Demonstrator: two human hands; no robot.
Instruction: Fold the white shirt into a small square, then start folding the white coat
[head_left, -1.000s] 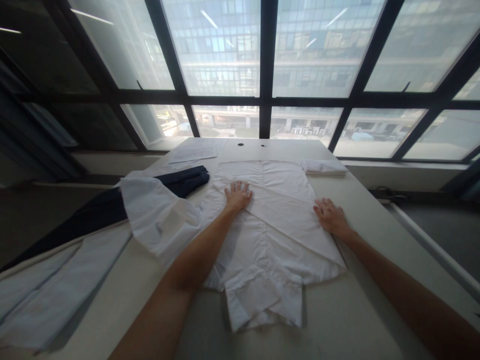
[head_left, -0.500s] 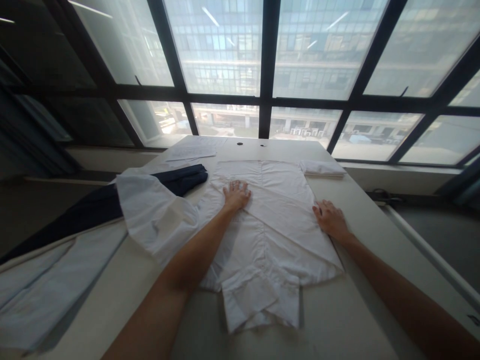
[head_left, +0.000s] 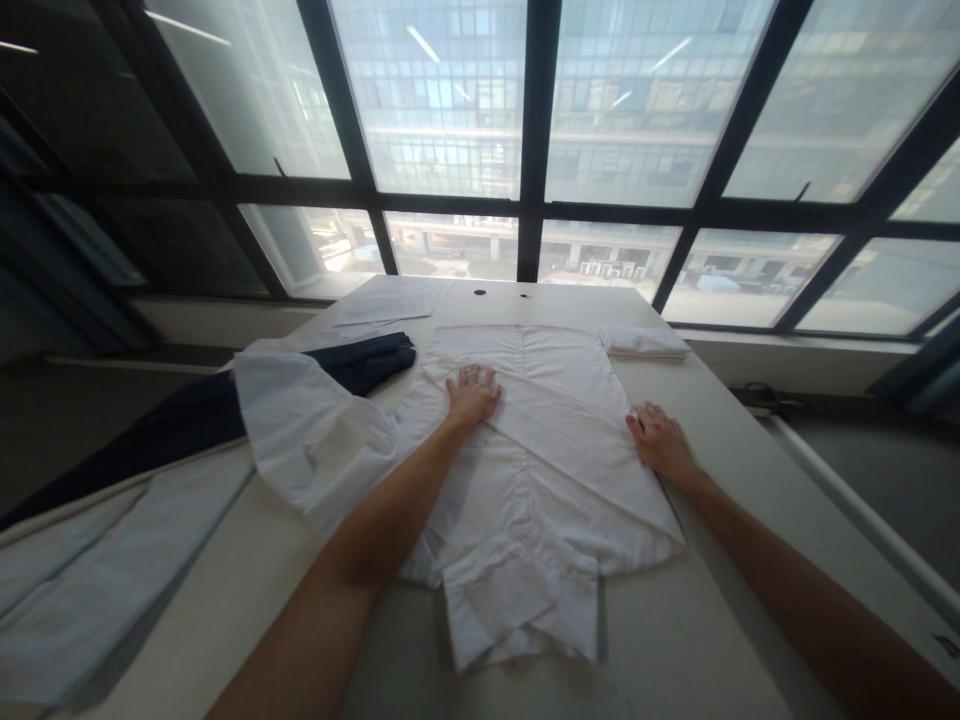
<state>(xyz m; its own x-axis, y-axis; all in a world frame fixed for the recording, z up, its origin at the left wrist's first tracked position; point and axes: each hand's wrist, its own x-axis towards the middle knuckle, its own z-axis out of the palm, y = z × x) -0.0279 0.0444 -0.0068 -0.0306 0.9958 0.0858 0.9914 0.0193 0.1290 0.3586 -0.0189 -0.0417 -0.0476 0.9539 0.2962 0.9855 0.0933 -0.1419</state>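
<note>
A white shirt (head_left: 559,470) lies spread on the white table (head_left: 652,640), its right side folded across the middle. One sleeve stretches out to the left, and a gathered part hangs toward me at the bottom. My left hand (head_left: 474,394) rests flat on the shirt's upper left area with fingers spread. At the shirt's right edge lies my right hand (head_left: 660,438), fingers stretched out, partly on the cloth and partly on the tabletop. Neither hand grips anything that I can see.
A folded white cloth (head_left: 643,342) sits at the back right. To the left are dark navy trousers (head_left: 367,358) and light garments (head_left: 120,560). Papers (head_left: 386,300) lie at the back left of the table. Large windows (head_left: 450,110) stand behind it.
The view has tipped up very slightly. Both hands and the shirt stay where they were.
</note>
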